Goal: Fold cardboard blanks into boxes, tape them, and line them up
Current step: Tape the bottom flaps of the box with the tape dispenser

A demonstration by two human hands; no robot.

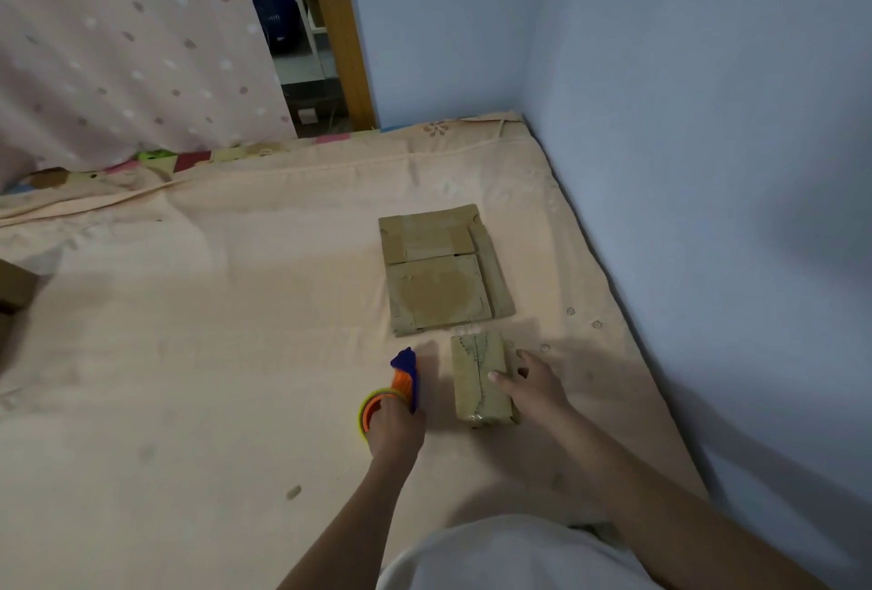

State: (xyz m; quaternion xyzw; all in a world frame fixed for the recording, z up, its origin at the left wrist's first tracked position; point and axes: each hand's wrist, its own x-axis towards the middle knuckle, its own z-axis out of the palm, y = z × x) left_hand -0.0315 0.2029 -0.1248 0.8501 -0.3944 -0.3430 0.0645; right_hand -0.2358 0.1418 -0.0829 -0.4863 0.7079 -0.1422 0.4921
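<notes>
Cardboard box, taped, gripped by right hand; left hand clutches tape dispenser.

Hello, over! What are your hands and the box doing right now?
Left hand grips tape dispenser. Right hand holds small folded box on the bed. Flat cardboard lies just beyond. Nothing blocking.

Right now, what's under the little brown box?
The small box sits on the peach bedsheet, with the right hand holding its side. Whatever lies directly beneath it is covered.
</notes>
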